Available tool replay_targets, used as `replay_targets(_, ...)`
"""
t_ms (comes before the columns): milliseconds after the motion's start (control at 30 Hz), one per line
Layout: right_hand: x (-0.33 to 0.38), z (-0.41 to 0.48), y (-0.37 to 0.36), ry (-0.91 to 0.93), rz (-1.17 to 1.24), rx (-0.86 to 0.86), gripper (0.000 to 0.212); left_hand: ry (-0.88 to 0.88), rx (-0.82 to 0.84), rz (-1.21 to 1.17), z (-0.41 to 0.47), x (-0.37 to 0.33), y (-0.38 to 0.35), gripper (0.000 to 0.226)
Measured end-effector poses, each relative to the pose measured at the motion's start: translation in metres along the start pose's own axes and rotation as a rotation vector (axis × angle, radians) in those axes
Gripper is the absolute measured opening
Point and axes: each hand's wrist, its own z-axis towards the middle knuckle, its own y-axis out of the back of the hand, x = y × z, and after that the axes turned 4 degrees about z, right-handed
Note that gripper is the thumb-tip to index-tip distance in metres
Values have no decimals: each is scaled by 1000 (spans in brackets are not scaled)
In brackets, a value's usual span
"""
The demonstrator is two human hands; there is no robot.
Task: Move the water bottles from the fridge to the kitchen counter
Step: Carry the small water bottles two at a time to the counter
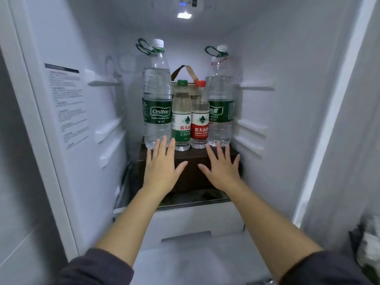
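Inside the open fridge several water bottles stand in a row on a dark brown box (191,177). A tall Cestbon bottle (157,95) with a green label is at the left, and a second tall green-label bottle (221,99) is at the right. Between them stand a small green-capped bottle (181,118) and a small red-capped bottle (199,116). My left hand (162,167) is open, palm down, fingertips just below the left tall bottle. My right hand (223,165) is open too, fingertips near the base of the right tall bottle. Neither hand holds anything.
A tan bag with a brown strap (185,73) sits behind the small bottles. White fridge walls with shelf rails (107,83) close in on both sides. A glass shelf edge (193,202) and a white drawer (197,223) lie below. Bagged items (368,247) sit at the lower right.
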Motion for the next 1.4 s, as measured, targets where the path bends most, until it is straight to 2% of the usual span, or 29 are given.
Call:
replay_targets(267, -13, 11, -6, 46, -92, 54, 89, 75, -88, -360, 49, -20, -7, 82)
replay_targets(400, -11, 10, -3, 42, -107, 79, 90, -56, -361, -274, 87, -31, 16, 71)
replay_targets(467, -11, 11, -1, 46, -110, 92, 90, -89, -419, -223, 121, -38, 36, 68)
replay_targets(567, -12, 10, 0, 51, -105, 102, 91, -22, -263, -173, 171, -47, 61, 67)
replay_targets(633, -12, 9, 0, 53, -106, 101, 92, 20, -131, -129, 193, -51, 69, 56)
replay_targets(700, -11, 9, 1, 53, -103, 103, 91, 49, -70, -113, 203, -52, 71, 44)
replay_targets(800, -10, 10, 2, 54, -100, 119, 91, 104, -148, -194, 206, -55, 70, 38)
replay_targets(867, -11, 9, 3, 56, -91, 128, 91, 134, -197, -379, 199, -58, 68, 40)
replay_targets(967, -11, 10, 4, 53, -91, 133, 91, 114, -136, -613, 181, -63, 63, 36)
replay_targets(1167, -12, 12, 0, 43, -101, 124, 91, 163, -287, -734, 177, -45, 89, 29)
replay_targets(1400, -9, 10, 6, 33, -123, 148, 89, 187, -297, -615, 168, -13, 101, 31)
